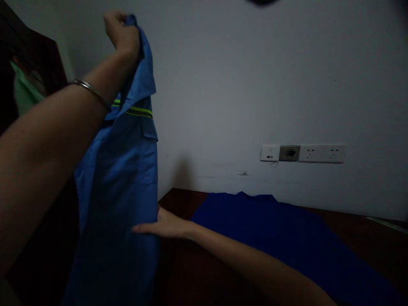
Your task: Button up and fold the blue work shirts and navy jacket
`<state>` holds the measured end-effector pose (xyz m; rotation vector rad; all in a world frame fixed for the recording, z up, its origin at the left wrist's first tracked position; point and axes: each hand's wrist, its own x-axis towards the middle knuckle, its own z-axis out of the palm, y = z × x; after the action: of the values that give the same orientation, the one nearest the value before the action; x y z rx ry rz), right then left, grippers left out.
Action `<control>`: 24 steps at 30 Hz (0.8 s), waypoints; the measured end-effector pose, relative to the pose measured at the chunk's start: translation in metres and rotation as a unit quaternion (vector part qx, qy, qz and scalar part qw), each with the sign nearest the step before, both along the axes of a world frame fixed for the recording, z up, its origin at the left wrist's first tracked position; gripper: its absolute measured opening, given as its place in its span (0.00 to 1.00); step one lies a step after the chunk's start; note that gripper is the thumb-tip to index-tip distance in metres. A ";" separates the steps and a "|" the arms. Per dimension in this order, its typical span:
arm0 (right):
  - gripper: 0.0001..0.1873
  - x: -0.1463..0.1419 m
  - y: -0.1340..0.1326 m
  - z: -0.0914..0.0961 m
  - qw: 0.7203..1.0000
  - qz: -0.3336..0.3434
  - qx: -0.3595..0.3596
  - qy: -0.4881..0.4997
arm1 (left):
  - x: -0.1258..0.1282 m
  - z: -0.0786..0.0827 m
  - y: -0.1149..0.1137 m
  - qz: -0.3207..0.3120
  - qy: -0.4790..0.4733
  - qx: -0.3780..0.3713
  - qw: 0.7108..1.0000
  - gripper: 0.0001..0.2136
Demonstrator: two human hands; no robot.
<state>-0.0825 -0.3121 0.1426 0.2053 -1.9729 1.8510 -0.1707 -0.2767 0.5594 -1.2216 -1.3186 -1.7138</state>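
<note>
A light-blue work garment (124, 182) hangs full length at the left, with yellow-green and dark stripes and a flapped pocket; its exact kind is hard to tell in the dim light. My left hand (123, 34) is raised high and closed on its bunched top end. Lower down, my right hand (162, 223) has the garment's right edge between its thumb in front and its fingers, mostly hidden behind the cloth. A dark-blue piece of clothing (255, 221), seemingly a shirt, lies spread flat on the dark table (181, 199), partly behind my right forearm.
Behind the table rises a pale wall with a row of sockets (321, 154). Dark furniture (44, 51) and a green cloth (25, 89) are at the left. A thin strip-like object (387, 224) lies at the table's far right edge.
</note>
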 end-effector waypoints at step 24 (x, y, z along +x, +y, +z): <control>0.21 0.147 0.083 -0.124 0.786 -0.337 0.393 -0.339 | -0.016 -0.300 0.206 -0.089 0.154 -0.638 0.749 0.26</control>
<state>0.0642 -0.2289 0.0190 -0.9439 -2.6773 0.5786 -0.1867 -0.0709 0.2589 -2.2508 -2.2572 -0.4042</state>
